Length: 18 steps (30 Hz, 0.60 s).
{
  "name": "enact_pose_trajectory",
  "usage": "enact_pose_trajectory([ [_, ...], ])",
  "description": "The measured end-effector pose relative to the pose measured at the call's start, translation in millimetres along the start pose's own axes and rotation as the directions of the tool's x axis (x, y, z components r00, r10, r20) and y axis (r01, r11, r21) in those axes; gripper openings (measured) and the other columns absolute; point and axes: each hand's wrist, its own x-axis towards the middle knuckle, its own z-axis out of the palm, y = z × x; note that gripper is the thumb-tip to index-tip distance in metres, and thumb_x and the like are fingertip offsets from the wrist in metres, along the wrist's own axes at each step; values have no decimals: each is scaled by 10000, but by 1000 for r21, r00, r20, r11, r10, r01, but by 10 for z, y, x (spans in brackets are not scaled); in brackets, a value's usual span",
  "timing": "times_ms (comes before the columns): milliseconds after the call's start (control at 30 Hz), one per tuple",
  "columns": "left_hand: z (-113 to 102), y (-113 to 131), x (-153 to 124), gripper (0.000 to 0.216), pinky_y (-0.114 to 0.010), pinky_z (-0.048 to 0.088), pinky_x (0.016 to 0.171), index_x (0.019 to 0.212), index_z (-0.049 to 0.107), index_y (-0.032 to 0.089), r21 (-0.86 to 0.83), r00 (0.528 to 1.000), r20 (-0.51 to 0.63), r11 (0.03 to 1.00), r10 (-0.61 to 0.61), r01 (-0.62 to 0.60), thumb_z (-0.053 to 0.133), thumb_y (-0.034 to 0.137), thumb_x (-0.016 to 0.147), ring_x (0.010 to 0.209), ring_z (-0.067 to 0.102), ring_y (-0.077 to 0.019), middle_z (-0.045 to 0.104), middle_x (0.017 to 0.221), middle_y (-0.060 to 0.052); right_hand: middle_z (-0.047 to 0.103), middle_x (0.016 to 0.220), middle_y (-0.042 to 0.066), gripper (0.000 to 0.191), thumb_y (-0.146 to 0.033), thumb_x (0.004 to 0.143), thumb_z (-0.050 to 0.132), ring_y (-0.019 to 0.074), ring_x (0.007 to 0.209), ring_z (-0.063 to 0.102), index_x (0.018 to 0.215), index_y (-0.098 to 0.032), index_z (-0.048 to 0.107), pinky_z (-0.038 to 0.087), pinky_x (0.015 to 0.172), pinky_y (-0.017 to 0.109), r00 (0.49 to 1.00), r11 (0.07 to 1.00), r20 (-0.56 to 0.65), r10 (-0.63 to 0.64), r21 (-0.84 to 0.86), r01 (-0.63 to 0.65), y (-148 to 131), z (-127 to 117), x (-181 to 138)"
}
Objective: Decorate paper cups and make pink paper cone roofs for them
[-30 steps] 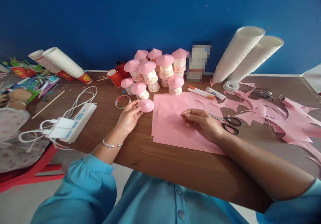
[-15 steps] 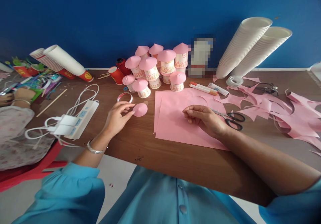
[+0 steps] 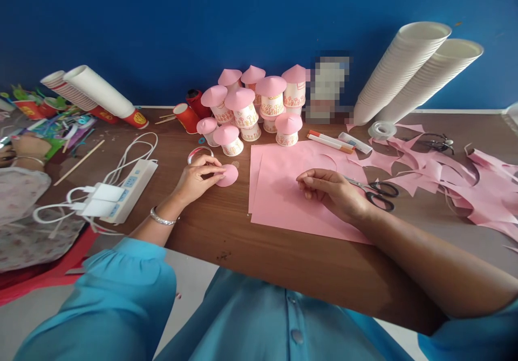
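My left hand (image 3: pixel 199 180) has its thumb and fingertips pinched at the tip of a small pink paper cone (image 3: pixel 230 177) low over the brown table. Just behind that hand lies a roll of tape (image 3: pixel 199 154). My right hand (image 3: pixel 329 188) is curled above pink paper sheets (image 3: pixel 279 204), thumb against the fingers; anything inside is hidden. Black-handled scissors (image 3: pixel 380 192) lie beside its wrist. Behind the sheets stand several decorated paper cups topped with pink cone roofs (image 3: pixel 239 99), some stacked in two levels.
Tall stacks of white paper cups (image 3: pixel 400 75) lean on the blue wall at right. Pink paper scraps (image 3: pixel 477 188), markers (image 3: pixel 329 142) and clear tape (image 3: pixel 382 130) lie on the right. To the left are a power strip (image 3: pixel 135 188), red cups (image 3: pixel 186 118) and another person's arm (image 3: pixel 30 148).
My left hand has moved slightly right and its fingertips have gone from the paper cone's edge to its tip. My right hand keeps its pose. The view has shifted a little.
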Motion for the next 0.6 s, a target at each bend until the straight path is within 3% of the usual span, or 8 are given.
enact_pose_trajectory([
  [267,102,51,-37,104,-366,548,930,834,839,314,23,994,-100,998,-49,51,766,387,849,897,670,-204,743,954,-30,658,794,30,251,-426,768,855,156,697,534,864,-204,787,414,672,323,1000,1000,4,1,5,-1,2,4,6],
  [433,71,31,-61,150,-340,547,949,906,842,296,10,984,-159,996,-81,83,733,395,884,957,680,-203,749,1002,-37,655,785,27,247,-424,774,850,151,689,531,854,-201,779,405,679,332,1000,1000,4,-1,4,1,-7,10,5],
  [600,18,9,-55,255,-283,549,759,1038,818,246,-17,965,-178,981,-194,194,709,423,890,854,650,-174,736,1063,-64,659,798,29,238,-412,778,850,152,697,534,869,-201,786,404,680,327,1000,1000,6,1,12,-1,-1,0,5],
])
